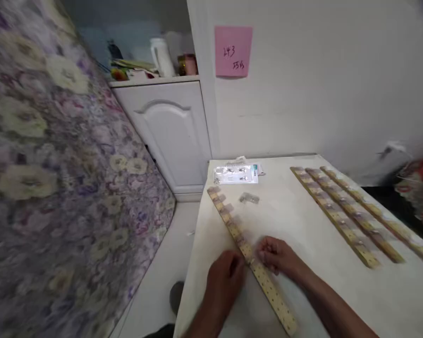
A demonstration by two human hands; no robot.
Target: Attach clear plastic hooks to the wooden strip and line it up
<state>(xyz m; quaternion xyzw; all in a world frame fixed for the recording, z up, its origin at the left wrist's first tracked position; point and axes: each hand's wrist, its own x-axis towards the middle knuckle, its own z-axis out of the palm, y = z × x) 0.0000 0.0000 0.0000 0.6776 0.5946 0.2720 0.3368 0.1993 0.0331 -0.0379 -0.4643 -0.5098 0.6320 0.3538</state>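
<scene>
Near the worktop's (pixel 285 211) left edge, the left hand (pixel 224 274) and right hand (pixel 277 256) are curling by a strip (pixel 247 251), grips too blurry to tell. See-through bits (pixel 235 219) are lining only its far half.

A broad lane of bare white surface (pixel 296 223) lies between the dotted strip (pixel 246 250) and the three strips (pixel 355 214) to the right, open to a pass. The left grip (pixel 227 272) and right grip (pixel 274 254) crowd the dotted strip's middle from either side. Farther off, a small clear packet (pixel 249 198) and blister packs (pixel 236 174) lie in the way, with the wall (pixel 313 94) behind them.
</scene>
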